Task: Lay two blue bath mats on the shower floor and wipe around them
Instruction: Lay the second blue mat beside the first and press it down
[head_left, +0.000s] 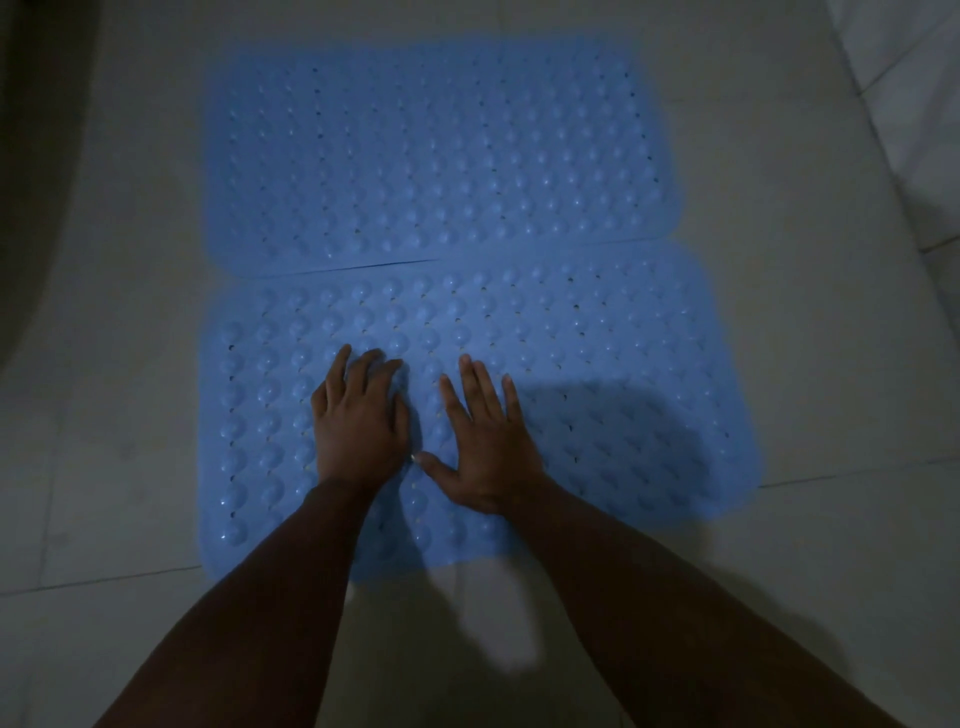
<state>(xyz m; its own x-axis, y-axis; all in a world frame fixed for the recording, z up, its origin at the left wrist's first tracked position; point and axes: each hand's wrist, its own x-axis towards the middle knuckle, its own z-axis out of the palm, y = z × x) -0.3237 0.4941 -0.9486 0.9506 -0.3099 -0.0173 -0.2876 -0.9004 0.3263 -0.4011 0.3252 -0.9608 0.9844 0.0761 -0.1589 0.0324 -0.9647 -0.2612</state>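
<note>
Two blue bath mats with rows of round bumps and small holes lie flat on the pale tiled floor, long edges meeting. The far mat (431, 150) slightly overlaps the near mat (623, 364) along their shared seam. My left hand (358, 421) presses palm-down on the near mat's left-middle part, fingers spread and slightly bent at the tips. My right hand (483, 436) lies flat beside it, fingers straight, thumb stretched toward the left hand. Both hands hold nothing.
Pale floor tiles (805, 571) with grout lines surround the mats. A dark curved shape (36, 156) stands along the left edge. A white tiled wall or step (914, 104) rises at the right. The light is dim.
</note>
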